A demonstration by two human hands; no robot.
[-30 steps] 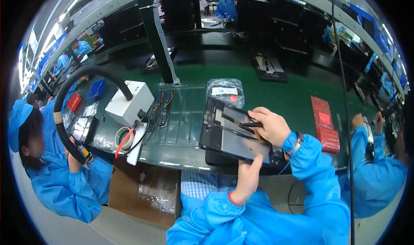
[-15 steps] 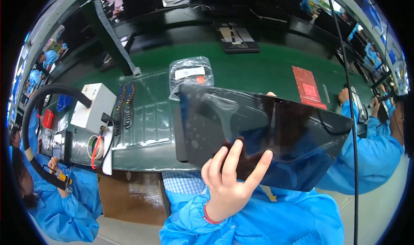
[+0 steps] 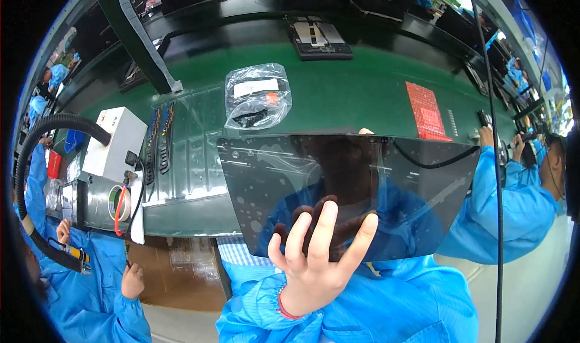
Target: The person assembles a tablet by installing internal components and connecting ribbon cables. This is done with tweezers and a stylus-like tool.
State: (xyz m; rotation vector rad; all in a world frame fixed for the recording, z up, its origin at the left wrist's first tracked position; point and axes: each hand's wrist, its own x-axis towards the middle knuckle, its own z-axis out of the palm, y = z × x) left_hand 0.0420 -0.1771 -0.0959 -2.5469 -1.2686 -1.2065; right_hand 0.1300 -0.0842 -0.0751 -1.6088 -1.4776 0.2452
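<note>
A large dark glossy display panel is tilted up in front of me, with small bubble-like spots and reflections on its face. My left hand has its fingers spread over the lower middle of that face, the fingertips at or very near the surface. At the panel's top edge shows one fingertip of my right hand, gripping from behind; everything else of that hand is hidden. Beyond the panel lies a clear plastic bag with a white label and an orange-red spot.
Left of the panel stand a white box with a black hose, a tape roll and dark strips. Red bubble wrap and an opened flat device lie farther back. A black cable hangs at right. Co-workers sit on both sides.
The panel has swung leftward and turned from slanting to nearly level, its face now more toward me. My left hand stays spread over it. A co-worker's second hand has appeared at left.
</note>
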